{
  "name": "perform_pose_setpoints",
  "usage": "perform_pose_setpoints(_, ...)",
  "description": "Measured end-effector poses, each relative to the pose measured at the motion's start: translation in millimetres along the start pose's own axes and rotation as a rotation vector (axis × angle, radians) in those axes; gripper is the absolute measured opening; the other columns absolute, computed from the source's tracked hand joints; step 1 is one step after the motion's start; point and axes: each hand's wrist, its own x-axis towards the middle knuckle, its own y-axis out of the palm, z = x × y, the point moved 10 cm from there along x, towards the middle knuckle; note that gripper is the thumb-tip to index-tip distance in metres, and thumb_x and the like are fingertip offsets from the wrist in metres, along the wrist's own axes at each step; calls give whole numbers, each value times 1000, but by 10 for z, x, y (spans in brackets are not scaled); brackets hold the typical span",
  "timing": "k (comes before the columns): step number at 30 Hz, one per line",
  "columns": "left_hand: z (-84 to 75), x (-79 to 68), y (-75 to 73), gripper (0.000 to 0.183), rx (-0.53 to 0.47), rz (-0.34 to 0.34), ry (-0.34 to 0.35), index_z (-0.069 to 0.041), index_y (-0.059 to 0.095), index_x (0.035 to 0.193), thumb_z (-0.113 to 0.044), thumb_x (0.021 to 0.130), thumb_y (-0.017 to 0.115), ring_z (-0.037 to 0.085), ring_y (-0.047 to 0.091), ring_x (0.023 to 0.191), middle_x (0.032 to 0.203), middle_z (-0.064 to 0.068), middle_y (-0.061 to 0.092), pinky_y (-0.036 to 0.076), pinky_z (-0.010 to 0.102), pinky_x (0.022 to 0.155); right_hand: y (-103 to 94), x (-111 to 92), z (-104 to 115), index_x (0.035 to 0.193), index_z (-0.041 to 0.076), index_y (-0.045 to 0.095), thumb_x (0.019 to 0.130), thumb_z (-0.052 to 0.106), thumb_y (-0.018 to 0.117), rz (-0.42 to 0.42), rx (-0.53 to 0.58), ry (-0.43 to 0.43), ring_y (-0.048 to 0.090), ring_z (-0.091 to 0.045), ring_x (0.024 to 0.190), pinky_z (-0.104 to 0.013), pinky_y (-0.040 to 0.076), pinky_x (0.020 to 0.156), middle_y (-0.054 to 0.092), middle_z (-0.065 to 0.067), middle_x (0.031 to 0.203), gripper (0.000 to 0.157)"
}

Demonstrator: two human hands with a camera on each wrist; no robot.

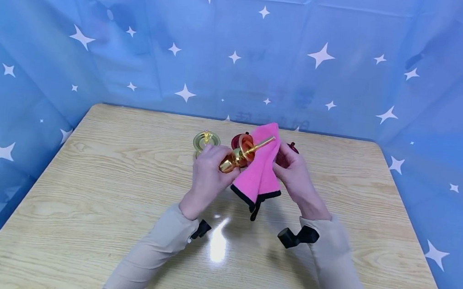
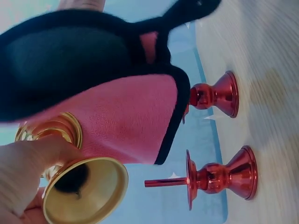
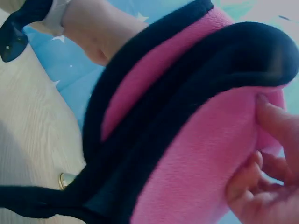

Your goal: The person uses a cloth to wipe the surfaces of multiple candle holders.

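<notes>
My left hand (image 1: 208, 174) grips a shiny gold candlestick (image 1: 236, 158) round its body. It is held tilted, with its thin spike pointing up and right, and its hollow flared base (image 2: 107, 186) faces the left wrist camera. My right hand (image 1: 295, 173) pinches a pink cloth (image 1: 260, 165) with black edging and a black hanging loop (image 1: 255, 212). The cloth hangs folded beside the candlestick, overlapping the spike's side in the head view. In the right wrist view, thumb and fingers (image 3: 275, 116) press into the pink fabric.
Two red candlesticks, a nearer one (image 2: 217, 179) and another (image 2: 224, 95), stand upright on the wooden table (image 1: 128, 190). A pale gold-green candlestick (image 1: 214, 138) stands just beyond my left hand. A blue curtain with white stars (image 1: 259, 64) surrounds the table's back and sides.
</notes>
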Motion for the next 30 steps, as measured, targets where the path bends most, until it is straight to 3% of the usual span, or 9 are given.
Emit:
perform_pose_setpoints(3, -60, 11, -19, 25, 30, -32, 35, -1, 66, 83, -6, 63, 79, 23, 52, 70, 82, 10, 68, 43, 32, 60, -12, 3, 44, 119, -2, 56, 87, -9, 52, -80, -59, -63, 43, -9, 72, -17, 37, 58, 47, -1, 93, 33)
perform_pose_setpoints(8, -176, 18, -23, 13, 79, -61, 105, -2, 64, 80, -9, 71, 70, 24, 53, 71, 83, 10, 68, 45, 33, 64, -54, -31, 62, 89, 19, 66, 83, -11, 58, -227, 49, -106, 44, -9, 70, -17, 38, 59, 51, 1, 91, 32)
perform_pose_setpoints(11, -196, 0, 5, 11, 114, -47, 118, -3, 65, 81, -6, 70, 65, 24, 55, 74, 85, 9, 68, 46, 34, 69, -74, -55, 32, 86, 24, 68, 83, -9, 60, -298, 94, -112, 49, -10, 73, -18, 41, 61, 57, 3, 95, 34)
perform_pose_setpoints(16, -178, -27, 40, 15, 132, -18, 115, -4, 65, 82, -3, 67, 66, 23, 55, 76, 87, 8, 68, 47, 34, 71, -79, -64, 6, 82, 20, 71, 81, -11, 59, -358, 176, -158, 54, -12, 79, -19, 44, 65, 61, 2, 94, 33)
perform_pose_setpoints(25, -179, -12, 51, 13, 82, -31, 119, -6, 63, 79, -2, 67, 68, 22, 52, 69, 83, 5, 67, 44, 32, 63, -137, -104, 30, 79, 13, 70, 82, -7, 60, -424, 280, -210, 52, -13, 76, -20, 43, 60, 61, 0, 90, 22)
perform_pose_setpoints(30, -167, -7, 52, 23, 74, 3, 88, -6, 62, 79, -9, 65, 80, 21, 50, 70, 81, 5, 67, 42, 31, 62, -206, -132, 60, 76, 15, 70, 82, -6, 59, -475, 330, -190, 50, -10, 71, -18, 42, 58, 62, 2, 82, 25)
